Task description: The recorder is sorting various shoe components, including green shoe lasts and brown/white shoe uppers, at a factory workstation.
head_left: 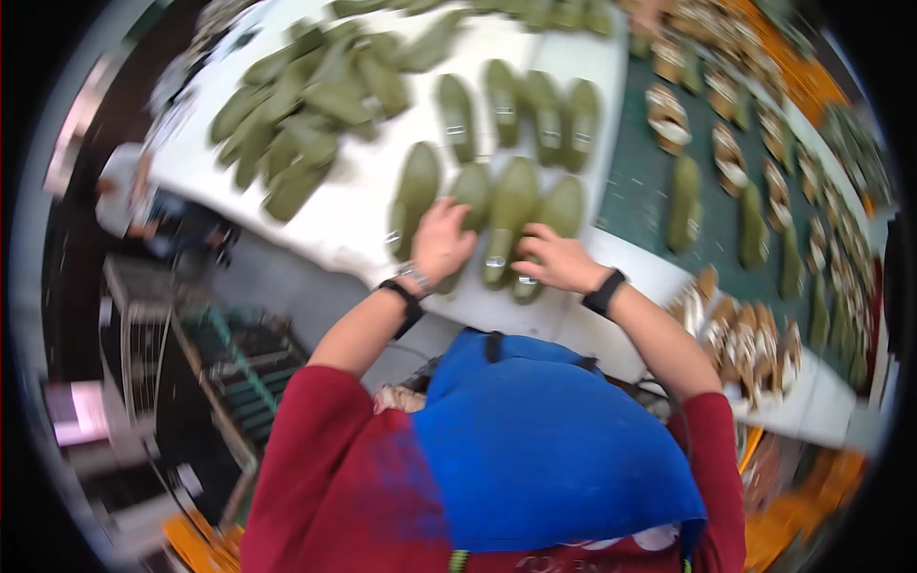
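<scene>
The left grip (442,244) comes down over the second green insole (472,191) of the near row, the palm hiding its middle while the rounded upper end pokes out past the fingers; those fingers are bent, and with the blur I cannot tell whether they pinch the piece or merely press on it. The right grip (562,263) lies across the lower half of the fourth insole (563,202), its fingers crooked and a little apart, pointing in toward the third insole (513,205); I can't make out a firm pinch there either. The third one runs in full view between the two hands, a silvery mark near its lower end, and the first insole (414,196) is just left of the left grip. All of them lie flat on the white table (353,201), with a back row of four insoles (544,119) beyond and a loose heap of green insoles (296,110) off to the left. Over on the right, a dark green surface (630,191) carries more insoles and tan sandals (669,119), and another bunch of sandals (750,344) sits beyond the right forearm.
</scene>
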Tool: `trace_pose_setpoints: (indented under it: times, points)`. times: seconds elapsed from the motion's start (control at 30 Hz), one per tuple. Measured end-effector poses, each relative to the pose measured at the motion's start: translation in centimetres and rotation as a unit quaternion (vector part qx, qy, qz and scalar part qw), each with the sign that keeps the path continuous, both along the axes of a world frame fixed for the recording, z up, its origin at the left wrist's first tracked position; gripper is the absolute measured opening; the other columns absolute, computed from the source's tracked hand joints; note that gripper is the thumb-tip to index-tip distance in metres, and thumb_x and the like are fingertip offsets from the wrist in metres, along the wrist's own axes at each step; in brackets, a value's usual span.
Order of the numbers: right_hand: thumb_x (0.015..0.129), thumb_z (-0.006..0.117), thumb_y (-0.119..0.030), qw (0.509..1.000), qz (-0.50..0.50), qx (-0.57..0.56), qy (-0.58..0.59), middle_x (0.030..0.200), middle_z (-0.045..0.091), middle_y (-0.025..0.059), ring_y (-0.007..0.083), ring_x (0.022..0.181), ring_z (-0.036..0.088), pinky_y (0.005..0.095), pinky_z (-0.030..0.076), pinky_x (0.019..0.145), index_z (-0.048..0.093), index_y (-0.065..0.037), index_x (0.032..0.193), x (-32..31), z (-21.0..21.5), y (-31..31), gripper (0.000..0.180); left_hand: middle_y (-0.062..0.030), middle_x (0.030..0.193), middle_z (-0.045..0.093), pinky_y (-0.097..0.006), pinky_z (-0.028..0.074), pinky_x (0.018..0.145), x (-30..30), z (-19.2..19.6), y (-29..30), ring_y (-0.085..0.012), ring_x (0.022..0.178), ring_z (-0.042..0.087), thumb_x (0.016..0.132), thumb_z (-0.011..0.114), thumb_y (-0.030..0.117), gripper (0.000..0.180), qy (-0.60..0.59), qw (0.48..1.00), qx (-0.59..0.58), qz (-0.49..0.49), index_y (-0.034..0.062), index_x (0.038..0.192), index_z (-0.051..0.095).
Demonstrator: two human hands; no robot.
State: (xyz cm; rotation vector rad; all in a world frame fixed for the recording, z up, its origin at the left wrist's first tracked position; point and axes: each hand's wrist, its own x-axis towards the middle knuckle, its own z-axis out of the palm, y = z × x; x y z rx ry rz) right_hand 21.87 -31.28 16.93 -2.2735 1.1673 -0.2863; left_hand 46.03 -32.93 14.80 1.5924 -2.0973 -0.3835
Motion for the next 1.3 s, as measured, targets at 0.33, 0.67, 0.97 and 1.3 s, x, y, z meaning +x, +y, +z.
trace_pose_setpoints:
  times: [0.33,0.67,0.97,1.3]
  points:
    - [0.086,0.054,-0.037,0.991,0.100,0.032,0.077,0.122,0.046,0.0154,0.0333,0.092,0.058,0.0399,0.047,0.081,0.057,-0.009,0.097,0.2,1.8,-1.1,0.030,-0.0165,0.129,0.043,-0.041,0.044,0.092,-0.4,0.3,1.0,-0.0354,0.112,0.047,0.072,0.061,0.019,0.043,-0.006,0.999,0.029,0.035,0.0114,0.113,0.055]
    - [0.085,0.056,-0.035,0.993,0.101,0.011,0.055,0.121,0.046,0.0158,0.0339,0.085,0.059,0.0411,0.048,0.077,0.055,-0.009,0.098,0.4,1.5,-1.2,0.029,-0.0150,0.131,0.042,-0.040,0.039,0.098,0.5,0.0,0.4,-0.0324,0.118,0.043,0.075,0.058,0.022,0.041,0.014,0.996,0.079,0.034,0.0114,0.114,0.056]
    - [0.084,0.057,-0.035,0.996,0.080,-0.002,0.037,0.120,0.048,0.0158,0.0344,0.083,0.061,0.0417,0.049,0.074,0.056,-0.010,0.097,0.2,1.3,-1.2,0.028,-0.0162,0.128,0.044,-0.039,0.040,0.097,0.6,-0.5,0.1,-0.0338,0.114,0.046,0.075,0.058,0.022,0.037,0.030,0.999,0.022,0.031,0.0114,0.110,0.057]
    - [0.085,0.053,-0.042,0.997,0.067,0.021,0.015,0.118,0.048,0.0162,0.0349,0.084,0.060,0.0422,0.050,0.075,0.057,-0.012,0.094,-0.2,1.3,-0.9,0.031,-0.0168,0.128,0.045,-0.040,0.040,0.096,0.7,0.8,0.3,-0.0347,0.113,0.047,0.075,0.058,0.019,0.037,0.008,1.000,0.016,0.017,0.0093,0.111,0.055]
